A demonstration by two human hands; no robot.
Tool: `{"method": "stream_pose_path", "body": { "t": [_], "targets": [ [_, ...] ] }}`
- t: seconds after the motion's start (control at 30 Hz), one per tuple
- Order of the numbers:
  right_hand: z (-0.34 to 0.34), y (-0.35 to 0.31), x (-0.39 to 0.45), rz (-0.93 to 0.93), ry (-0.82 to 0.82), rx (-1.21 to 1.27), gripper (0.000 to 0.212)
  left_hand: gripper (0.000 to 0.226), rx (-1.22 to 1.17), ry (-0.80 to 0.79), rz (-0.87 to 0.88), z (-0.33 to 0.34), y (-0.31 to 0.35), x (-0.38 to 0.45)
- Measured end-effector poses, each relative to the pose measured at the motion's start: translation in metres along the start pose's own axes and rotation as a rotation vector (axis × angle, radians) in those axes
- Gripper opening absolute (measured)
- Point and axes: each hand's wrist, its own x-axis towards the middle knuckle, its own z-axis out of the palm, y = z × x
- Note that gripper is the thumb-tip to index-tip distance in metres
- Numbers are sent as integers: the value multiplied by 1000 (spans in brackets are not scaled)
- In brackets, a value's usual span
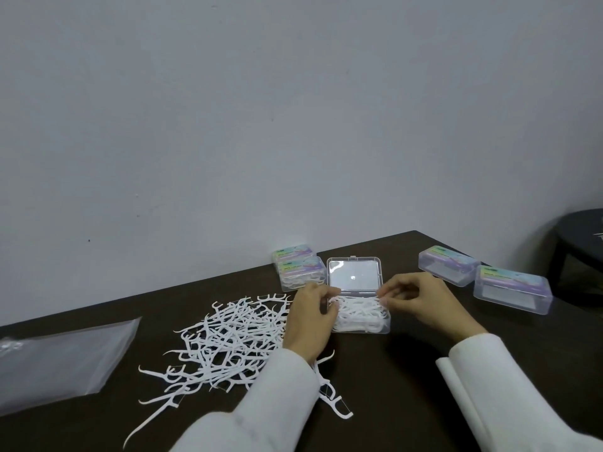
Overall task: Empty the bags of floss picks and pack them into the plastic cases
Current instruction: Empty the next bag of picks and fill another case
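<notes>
An open clear plastic case (385, 327) stands mid-table with its lid (355, 275) raised at the back, and white floss picks (359, 313) fill its base. My left hand (310, 321) is at the case's left edge, its fingertips pinching picks there. At the right edge my right hand (421, 301) has curled fingers touching the picks. A loose heap of white floss picks (228, 340) spreads left of the case. An empty clear plastic bag (62, 357) lies flat at far left.
Two closed filled cases (298, 269) sit stacked behind the heap. Two closed clear cases, one (445, 264) and another (512, 288), lie at the right. White folded material (463, 389) lies near my right sleeve. A dark round stool (577, 236) stands beyond the dark table's (391, 386) right end.
</notes>
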Motion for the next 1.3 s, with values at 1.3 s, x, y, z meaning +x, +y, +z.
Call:
{"method": "stream_pose_path", "body": {
  "t": [1.3],
  "targets": [
    [14,9,7,-84,37,-217,14,34,242,-28,137,-5,12,-13]
  ]
}}
